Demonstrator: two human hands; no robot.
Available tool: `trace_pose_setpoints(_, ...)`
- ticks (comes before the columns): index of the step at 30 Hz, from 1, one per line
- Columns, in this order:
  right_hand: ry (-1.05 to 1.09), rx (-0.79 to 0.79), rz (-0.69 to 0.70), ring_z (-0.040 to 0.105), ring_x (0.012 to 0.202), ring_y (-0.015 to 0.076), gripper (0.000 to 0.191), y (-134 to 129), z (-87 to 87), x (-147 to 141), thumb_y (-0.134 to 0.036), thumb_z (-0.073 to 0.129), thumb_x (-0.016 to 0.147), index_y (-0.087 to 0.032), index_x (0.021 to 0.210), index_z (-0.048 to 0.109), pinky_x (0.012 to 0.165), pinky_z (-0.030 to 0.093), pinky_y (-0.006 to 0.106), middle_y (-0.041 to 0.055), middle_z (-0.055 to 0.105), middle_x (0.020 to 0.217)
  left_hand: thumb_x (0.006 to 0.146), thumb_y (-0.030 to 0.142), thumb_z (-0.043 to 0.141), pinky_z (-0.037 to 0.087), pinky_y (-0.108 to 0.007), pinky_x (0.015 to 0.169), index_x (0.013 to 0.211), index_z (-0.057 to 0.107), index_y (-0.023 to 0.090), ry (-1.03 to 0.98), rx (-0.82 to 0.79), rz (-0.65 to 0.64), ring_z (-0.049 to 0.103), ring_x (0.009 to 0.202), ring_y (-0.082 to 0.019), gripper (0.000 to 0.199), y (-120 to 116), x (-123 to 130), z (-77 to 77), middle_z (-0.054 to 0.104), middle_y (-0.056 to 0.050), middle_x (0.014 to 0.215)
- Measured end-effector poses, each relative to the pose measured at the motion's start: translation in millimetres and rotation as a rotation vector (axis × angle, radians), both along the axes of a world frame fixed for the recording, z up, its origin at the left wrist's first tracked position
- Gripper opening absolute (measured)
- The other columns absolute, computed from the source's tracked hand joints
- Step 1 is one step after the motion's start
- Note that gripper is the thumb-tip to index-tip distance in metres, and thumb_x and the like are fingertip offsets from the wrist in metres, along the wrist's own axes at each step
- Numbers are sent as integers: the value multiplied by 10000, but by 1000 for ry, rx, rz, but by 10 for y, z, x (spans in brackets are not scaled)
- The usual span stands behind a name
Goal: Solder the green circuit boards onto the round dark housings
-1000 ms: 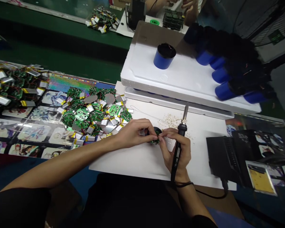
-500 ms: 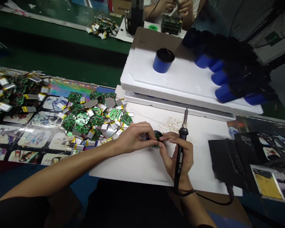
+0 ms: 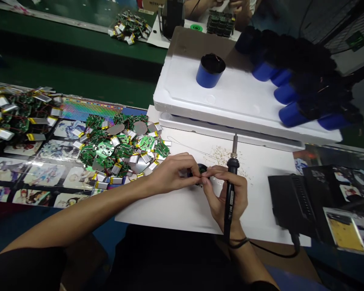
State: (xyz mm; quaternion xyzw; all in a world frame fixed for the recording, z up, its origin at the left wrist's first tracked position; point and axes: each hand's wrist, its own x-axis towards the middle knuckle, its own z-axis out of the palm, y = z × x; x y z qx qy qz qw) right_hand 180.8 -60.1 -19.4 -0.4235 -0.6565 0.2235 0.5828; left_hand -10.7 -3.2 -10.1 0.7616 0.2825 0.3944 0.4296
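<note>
My left hand point(image 3: 177, 173) is closed in a pinch at a small dark round part point(image 3: 202, 167), mostly hidden by fingers. My right hand point(image 3: 230, 192) carries a black soldering iron point(image 3: 229, 202) between thumb and fingers, its metal tip pointing up and away from me. The thumb and fingertips of that hand meet the left fingertips at the round part; what they pinch there is too small to make out. Left of my hands lies a heap of green circuit boards point(image 3: 104, 149) with silver battery cells on red wires.
A white foam tray point(image 3: 182, 95) bears several blue cups point(image 3: 210, 76). A thin solder wire point(image 3: 188, 146) and yellowish crumbs point(image 3: 227, 155) lie on the white sheet point(image 3: 170, 212). At right stands a black box point(image 3: 286, 202) with a cable. Across the bench are another person's hands point(image 3: 236, 6).
The whole view has shifted slightly. My fingertips have drawn closer together over the round part, and less of its green shows. The soldering iron stays in my right hand.
</note>
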Motion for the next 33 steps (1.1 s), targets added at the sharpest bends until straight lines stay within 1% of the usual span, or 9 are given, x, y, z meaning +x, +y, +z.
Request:
trace_pose_setpoints(5,-11,-7,-30,753,955,219,385,-1,-9,28,-75,765,903,-283,1168,579,920,661,483,4,741,938,964,262,797,502,-269,760,865,723,183,-13,-57,0,673,832,-162,147,5,-4,23,761,-40,863)
trace_pose_setpoints(9,-24,-9,4,739,927,198,397,11,4,36,-63,751,899,-281,1176,566,894,655,448,-6,714,924,957,245,800,517,-271,808,911,742,178,-30,-70,-41,684,889,-164,100,16,-10,50,756,-47,919)
trace_pose_setpoints(12,-30,-6,31,739,936,198,404,17,4,40,-51,748,899,-278,1180,569,890,651,443,1,716,944,955,249,794,532,-285,847,942,757,183,-26,-105,-64,694,938,-176,77,22,-22,60,751,-57,964)
trace_pose_setpoints(17,-65,17,7,749,949,211,388,22,-1,34,-71,755,911,-291,1171,570,890,655,466,3,731,964,972,249,764,531,-289,836,931,759,182,-22,-196,-60,692,924,-176,78,19,-35,72,746,-55,954)
trace_pose_setpoints(20,-74,32,8,753,939,210,377,30,-4,30,-66,744,918,-291,1163,567,875,657,465,0,725,953,963,239,767,526,-285,828,918,756,180,-21,-223,-41,687,907,-172,75,19,-32,84,742,-48,941)
trace_pose_setpoints(25,-74,30,33,746,941,202,399,34,-21,51,-37,732,916,-290,1175,566,889,655,465,5,728,959,949,199,778,518,-274,834,909,760,174,-38,-202,-16,687,904,-161,50,32,-28,110,744,-38,931)
trace_pose_setpoints(29,-106,31,36,743,939,205,392,27,-10,69,-43,737,913,-288,1166,565,896,659,479,6,731,948,961,186,759,517,-272,832,910,748,169,-24,-188,-36,685,898,-158,55,40,-33,105,743,-37,929)
trace_pose_setpoints(33,-156,28,38,742,933,204,383,11,-12,86,-54,729,919,-295,1164,559,896,660,478,1,720,942,977,189,736,507,-280,840,929,735,173,34,-109,-60,673,928,-169,50,36,-46,86,739,-42,948)
